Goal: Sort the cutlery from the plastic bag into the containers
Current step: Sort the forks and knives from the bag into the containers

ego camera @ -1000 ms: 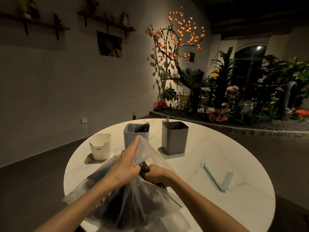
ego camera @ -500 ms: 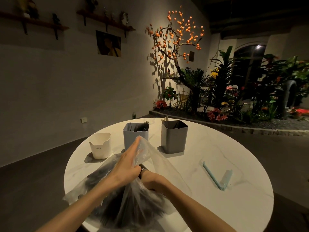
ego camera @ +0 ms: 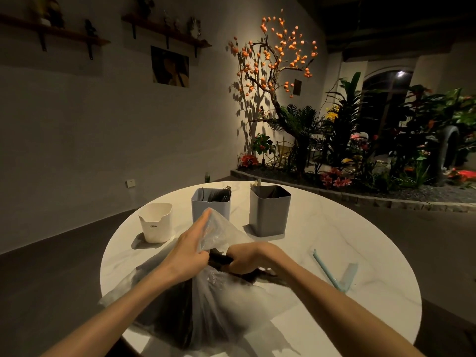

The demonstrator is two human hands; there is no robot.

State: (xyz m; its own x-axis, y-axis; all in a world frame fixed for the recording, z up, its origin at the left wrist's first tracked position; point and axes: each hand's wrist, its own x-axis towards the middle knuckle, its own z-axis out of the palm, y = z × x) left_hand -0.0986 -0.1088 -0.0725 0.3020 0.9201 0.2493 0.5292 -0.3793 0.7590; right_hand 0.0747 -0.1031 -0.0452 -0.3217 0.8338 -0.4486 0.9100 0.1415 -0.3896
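Head view showed your round white table (ego camera: pixel 322 243) first, with the clear plastic bag (ego camera: pixel 219 300) of dark cutlery lying at its near side. Behind the bag stood three containers: a dark grey one (ego camera: pixel 268 215), a blue-grey one (ego camera: pixel 210 204) with forks inside, and a white one (ego camera: pixel 156 222). Your left hand (ego camera: pixel 189 253) pinched the bag's raised edge. Your right hand (ego camera: pixel 251 256) gripped dark cutlery (ego camera: pixel 219 258) at the bag's mouth.
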